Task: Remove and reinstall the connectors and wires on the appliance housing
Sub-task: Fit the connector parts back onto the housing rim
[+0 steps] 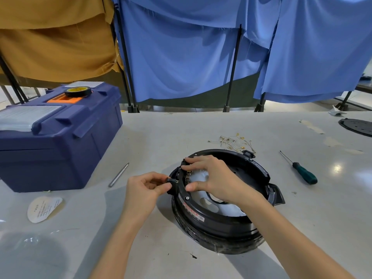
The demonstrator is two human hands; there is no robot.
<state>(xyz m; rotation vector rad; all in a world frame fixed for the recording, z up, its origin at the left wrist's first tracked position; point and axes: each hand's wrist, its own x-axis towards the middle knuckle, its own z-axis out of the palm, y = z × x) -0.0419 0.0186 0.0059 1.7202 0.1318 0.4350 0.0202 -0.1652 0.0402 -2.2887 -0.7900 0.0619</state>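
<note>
**Connector pinched at housing rim**

Round black plastic appliance housing (221, 218) sits mid-tabletop (181, 127). It looks rigid and heavy enough not to slide. Left hand (141, 190) fingers (163, 187) pinch the small black connector block (172, 181) at the left rim. It's probably stiff and snap-fit, so grip its sides, not the thin leads. Right hand (211, 178) is spread, pressing the rim, holding nothing. Loose gold-tipped wires (233, 141) lie behind the housing. Green-handled screwdriver (302, 172) right, grey metal rod (118, 175) and blue plastic toolbox (60, 141) left. None obstruct.

left hand (144, 189) pinching, right hand (213, 177) splayed, pressing
</note>
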